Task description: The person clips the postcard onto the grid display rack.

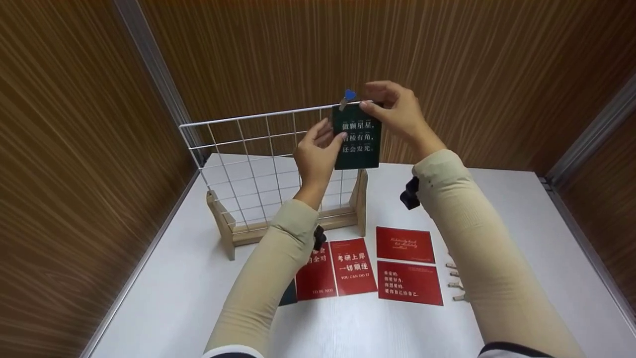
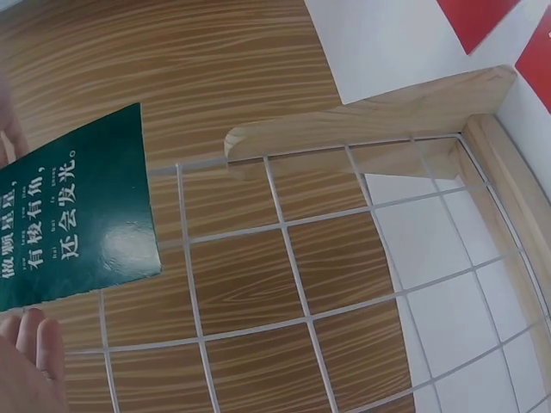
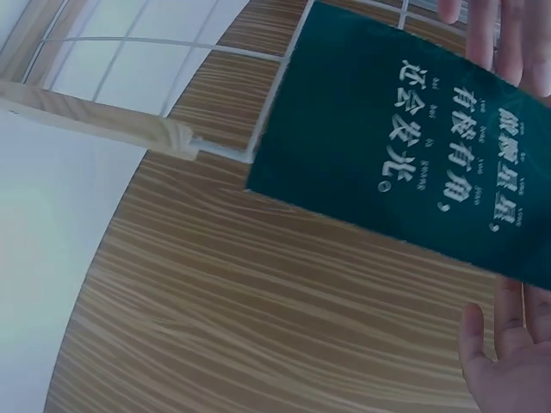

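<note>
A dark green card with white writing hangs at the right end of the wire grid rack. At its top left corner sits a small wooden clothespin with a blue heart. My left hand is at the card's left edge, fingers loosely spread; its thumb overlaps the card in the head view. Both wrist views show the writing there uncovered. My right hand is at the top right corner, thumb near the top edge and index finger raised apart. Whether that thumb touches the card is unclear.
Several red cards lie on the white table, including one red card at the right. A dark green card is partly hidden by the left sleeve. Wooden clothespins lie beside the right sleeve. Wood-grain walls enclose the table.
</note>
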`<action>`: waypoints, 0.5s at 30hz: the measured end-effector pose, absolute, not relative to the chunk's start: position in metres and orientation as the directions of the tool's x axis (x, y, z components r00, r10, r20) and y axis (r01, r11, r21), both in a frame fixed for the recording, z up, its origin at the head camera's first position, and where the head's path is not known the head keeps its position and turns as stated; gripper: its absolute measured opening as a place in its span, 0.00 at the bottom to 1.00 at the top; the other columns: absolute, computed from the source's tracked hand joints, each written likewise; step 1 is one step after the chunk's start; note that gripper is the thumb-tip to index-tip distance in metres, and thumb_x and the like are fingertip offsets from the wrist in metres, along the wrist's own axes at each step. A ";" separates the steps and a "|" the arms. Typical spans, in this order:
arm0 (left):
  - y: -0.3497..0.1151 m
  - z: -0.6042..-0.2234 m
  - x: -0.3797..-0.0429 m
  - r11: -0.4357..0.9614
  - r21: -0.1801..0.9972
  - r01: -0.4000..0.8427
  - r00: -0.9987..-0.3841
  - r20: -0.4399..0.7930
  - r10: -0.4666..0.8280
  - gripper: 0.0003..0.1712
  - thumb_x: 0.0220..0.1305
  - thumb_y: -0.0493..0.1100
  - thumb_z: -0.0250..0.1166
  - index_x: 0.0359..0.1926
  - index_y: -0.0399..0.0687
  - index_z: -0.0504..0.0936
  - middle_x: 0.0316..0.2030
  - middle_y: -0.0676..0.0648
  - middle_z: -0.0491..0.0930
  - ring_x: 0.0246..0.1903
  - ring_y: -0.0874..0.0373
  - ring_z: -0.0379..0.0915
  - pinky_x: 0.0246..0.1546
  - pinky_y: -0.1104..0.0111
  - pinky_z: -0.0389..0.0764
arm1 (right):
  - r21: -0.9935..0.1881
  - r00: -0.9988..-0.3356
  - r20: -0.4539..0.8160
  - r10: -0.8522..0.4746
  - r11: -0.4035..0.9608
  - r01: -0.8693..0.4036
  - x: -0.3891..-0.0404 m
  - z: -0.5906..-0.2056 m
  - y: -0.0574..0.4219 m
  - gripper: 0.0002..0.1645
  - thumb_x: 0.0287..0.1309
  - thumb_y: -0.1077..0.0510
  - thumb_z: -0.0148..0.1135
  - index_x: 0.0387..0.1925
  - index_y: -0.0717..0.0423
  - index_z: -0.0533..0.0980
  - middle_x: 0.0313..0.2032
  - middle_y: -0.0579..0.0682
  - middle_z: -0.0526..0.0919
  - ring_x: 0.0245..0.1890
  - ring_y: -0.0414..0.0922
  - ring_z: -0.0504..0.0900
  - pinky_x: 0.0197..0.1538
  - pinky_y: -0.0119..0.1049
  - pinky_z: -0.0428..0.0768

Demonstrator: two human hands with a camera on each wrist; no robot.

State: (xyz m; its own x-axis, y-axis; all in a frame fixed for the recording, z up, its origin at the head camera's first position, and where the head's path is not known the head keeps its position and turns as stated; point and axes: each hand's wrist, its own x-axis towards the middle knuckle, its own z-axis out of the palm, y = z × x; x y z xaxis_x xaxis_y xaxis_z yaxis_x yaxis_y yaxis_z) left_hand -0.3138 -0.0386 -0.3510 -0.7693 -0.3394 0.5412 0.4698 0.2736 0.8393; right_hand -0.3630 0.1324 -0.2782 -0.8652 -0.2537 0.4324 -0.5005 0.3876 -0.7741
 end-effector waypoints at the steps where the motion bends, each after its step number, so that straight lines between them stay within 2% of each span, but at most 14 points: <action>1: -0.039 -0.352 -0.314 0.277 0.829 0.485 -0.757 0.557 -0.341 0.26 0.54 0.40 0.72 0.55 0.39 0.78 0.49 0.44 0.81 0.46 0.61 0.79 0.45 0.76 0.77 | -0.779 -0.862 0.439 -0.254 0.371 -0.506 -0.364 -0.280 0.134 0.29 0.59 0.49 0.65 0.60 0.54 0.72 0.52 0.56 0.79 0.49 0.48 0.77 0.55 0.42 0.75; 9: -0.046 -0.361 -0.310 0.342 0.738 0.582 -0.663 0.674 -0.327 0.28 0.52 0.45 0.74 0.53 0.38 0.79 0.47 0.44 0.82 0.46 0.61 0.79 0.41 0.72 0.80 | -0.806 -0.855 0.457 -0.245 0.291 -0.515 -0.365 -0.291 0.147 0.30 0.63 0.50 0.59 0.64 0.53 0.68 0.56 0.61 0.75 0.56 0.54 0.74 0.62 0.46 0.68; 15: -0.051 -0.371 -0.306 0.369 0.686 0.627 -0.625 0.726 -0.288 0.31 0.51 0.47 0.75 0.54 0.38 0.78 0.47 0.44 0.81 0.47 0.57 0.78 0.43 0.65 0.80 | -0.799 -0.842 0.475 -0.255 0.276 -0.534 -0.367 -0.301 0.157 0.34 0.65 0.48 0.57 0.69 0.51 0.62 0.61 0.61 0.71 0.61 0.55 0.69 0.64 0.50 0.64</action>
State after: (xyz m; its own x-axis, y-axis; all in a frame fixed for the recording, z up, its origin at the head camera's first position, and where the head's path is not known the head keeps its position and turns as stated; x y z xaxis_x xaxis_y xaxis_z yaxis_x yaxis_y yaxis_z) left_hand -0.3060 -0.0509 -0.3709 -0.6248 -0.2880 0.7257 0.6271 0.3686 0.6862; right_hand -0.3674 0.1570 -0.3013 -0.8421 -0.2551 0.4753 -0.5345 0.2760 -0.7988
